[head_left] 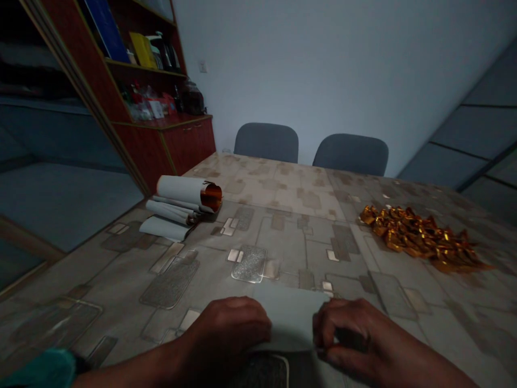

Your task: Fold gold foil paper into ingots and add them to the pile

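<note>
On patterned tabletop [278, 231], before grey chairs [266, 142] and pale wall [323, 64], grip of both hands [230, 323] [365, 318] closed on paper [291, 315]

Left hand [238, 326] knuckles up; right hand [349, 331] curled, thumb below; 2 forearms [137, 364] angled inward.

Two grey chairs [266, 142] stand beyond the patterned tabletop [283, 229], before a pale wall [323, 64] with a socket [202, 66], while a reddish-brown cabinet [191, 144] at left carries a dark rounded jar [192, 99] on its ledge.

Pale-gry paper sheet [291, 315], approx. flat on patterned tbl [283, 223], betw. L fingers [258, 323] & R fingers [324, 323]
</note>
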The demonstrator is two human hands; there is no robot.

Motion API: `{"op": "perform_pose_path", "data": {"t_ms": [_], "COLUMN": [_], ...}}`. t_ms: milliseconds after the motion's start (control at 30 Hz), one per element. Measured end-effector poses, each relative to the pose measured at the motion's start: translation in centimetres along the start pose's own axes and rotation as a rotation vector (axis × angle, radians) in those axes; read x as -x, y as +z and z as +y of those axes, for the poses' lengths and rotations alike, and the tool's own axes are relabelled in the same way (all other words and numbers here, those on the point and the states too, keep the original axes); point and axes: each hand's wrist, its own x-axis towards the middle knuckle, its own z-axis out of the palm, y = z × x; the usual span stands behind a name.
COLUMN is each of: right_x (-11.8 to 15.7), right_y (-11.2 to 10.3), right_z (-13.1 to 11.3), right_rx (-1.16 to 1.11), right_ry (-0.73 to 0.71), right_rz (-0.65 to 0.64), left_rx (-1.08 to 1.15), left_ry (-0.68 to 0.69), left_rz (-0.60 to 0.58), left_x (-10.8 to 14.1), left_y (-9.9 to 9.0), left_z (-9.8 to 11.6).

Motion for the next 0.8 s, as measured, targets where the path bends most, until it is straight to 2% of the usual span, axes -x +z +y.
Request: {"op": "perform_pose_path", "data": {"t_ms": [133,233,333,400,633,800], "right_x": [-0.5,-1.2,-1.6,-1.8,-2.1,-2.1], "right_y": [0.4,0.8,1.1,1.3,1.8,2.0], "right_z": [-0.6,-0.3,0.3,0.6,1.2,1.4], "right_rx": [-0.017,0.056,0.205,0.266,0.365,0.403], "right_ry": [0.097,0.124,0.105,0.109,0.205,0.187], "right_rz": [0.072,0.195,0.359,0.404,0.414,0.419], "left_rx": [0.046,0.065,0.037,0.024,-0.023,-0.27], "left_ry": [-0.214,-0.386,-0.416,-0.415,-0.412,-0.385], "left_rz": [0.008,0.035,0.04,0.034,0.0,-0.006], "left_x": [-0.1,-0.3,-0.5,-0.7,-0.8,-0.6], "left_y": [0.2,0.4,0.4,0.4,0.3,0.7], "left_z": [0.2,-0.1,-0.3,-0.3,-0.1,-0.2]}}
